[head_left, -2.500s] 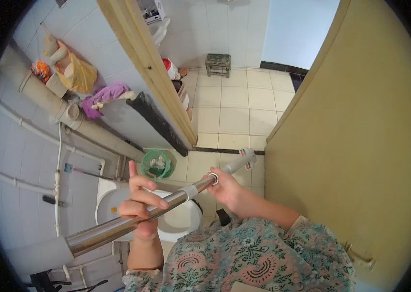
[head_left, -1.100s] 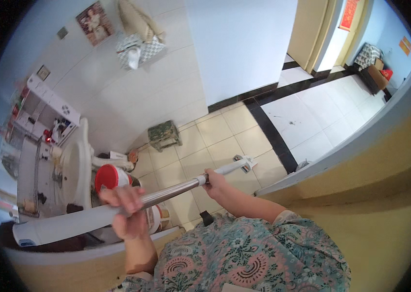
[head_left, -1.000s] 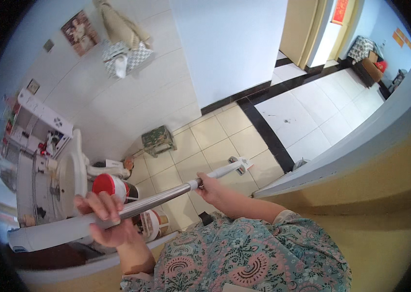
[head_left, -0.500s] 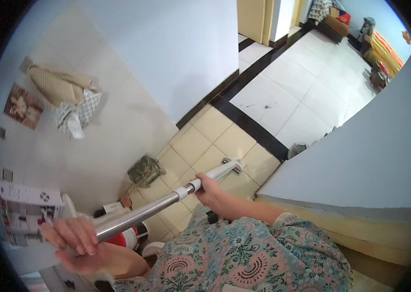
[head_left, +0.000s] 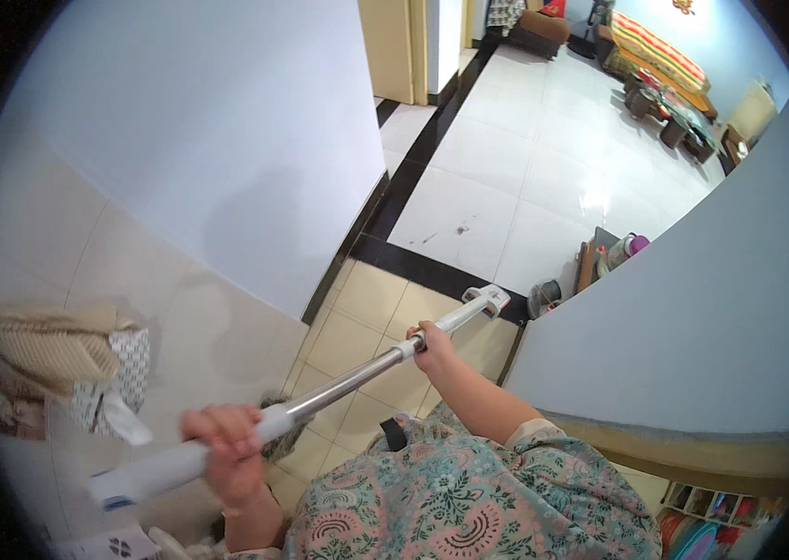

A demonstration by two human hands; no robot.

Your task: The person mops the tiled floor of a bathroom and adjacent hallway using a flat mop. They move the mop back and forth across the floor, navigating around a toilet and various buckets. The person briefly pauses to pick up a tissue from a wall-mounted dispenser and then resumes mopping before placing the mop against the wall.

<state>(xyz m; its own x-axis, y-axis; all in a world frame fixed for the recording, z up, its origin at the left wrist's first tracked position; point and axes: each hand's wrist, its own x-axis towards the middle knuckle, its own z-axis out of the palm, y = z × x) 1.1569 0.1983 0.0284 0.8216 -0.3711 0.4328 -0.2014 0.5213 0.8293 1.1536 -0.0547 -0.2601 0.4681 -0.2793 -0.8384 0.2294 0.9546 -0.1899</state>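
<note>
Pale blue wall (head_left: 226,140) across the upper left of the frame, with a second blue partition (head_left: 721,308) filling the right. Glossy white floor (head_left: 544,159) running to the upper right; cream tiles (head_left: 362,327) below it at centre, behind a dark threshold strip.

Long mop pole (head_left: 348,378) slanting from lower left to centre, off the floor, white fitting (head_left: 483,301) at its far end over the cream tiles. Probably light and rigid, a stiff metal tube; bare shiny middle likely slippery, so best taken at the white sleeved sections, 2 holds well apart for leverage.

Left hand (head_left: 231,457) at lower left, fingers clenched around the white sleeve near the pole's end. Right hand (head_left: 432,343) at centre, fingers wrapped around the pole where metal meets white.

Woven tan brush (head_left: 49,345) and patterned cloth (head_left: 119,383) hanging at far left. Small colourful containers (head_left: 623,250) at right centre, labels too small to tell.
</note>
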